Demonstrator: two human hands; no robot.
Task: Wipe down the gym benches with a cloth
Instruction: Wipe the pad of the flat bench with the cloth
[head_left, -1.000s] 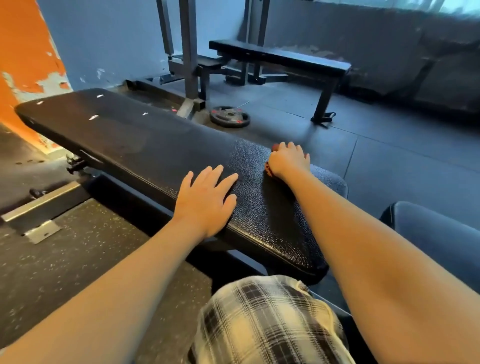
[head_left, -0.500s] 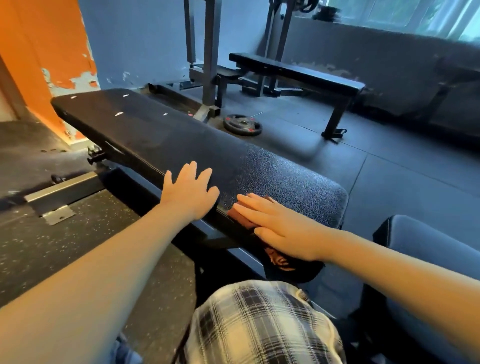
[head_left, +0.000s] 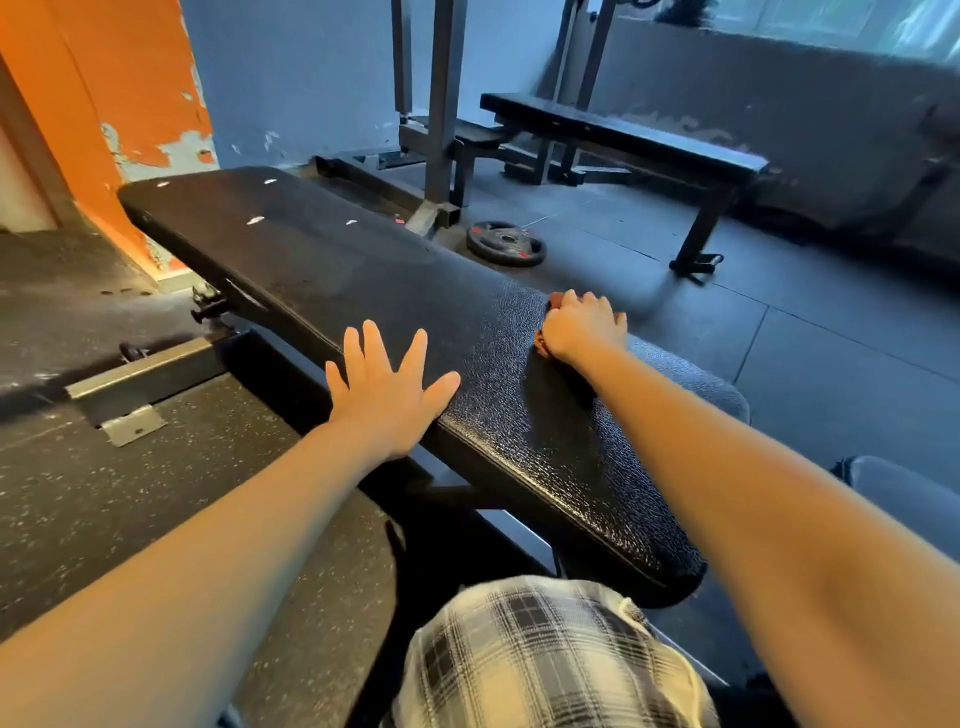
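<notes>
A black pebbled bench (head_left: 363, 280) fills mid-frame; another bench (head_left: 623, 135) sits upper right. Left hand (head_left: 384, 389) lies flat, fingers spread. Right hand (head_left: 582, 327) grips the cloth (head_left: 542, 344), now at the far edge, not the near.

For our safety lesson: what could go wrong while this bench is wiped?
The cloth sits at the far edge of the bench under the right hand; it could slip off. The left hand braces on the near edge and might slide. The weight plate on the floor could trip them.
</notes>
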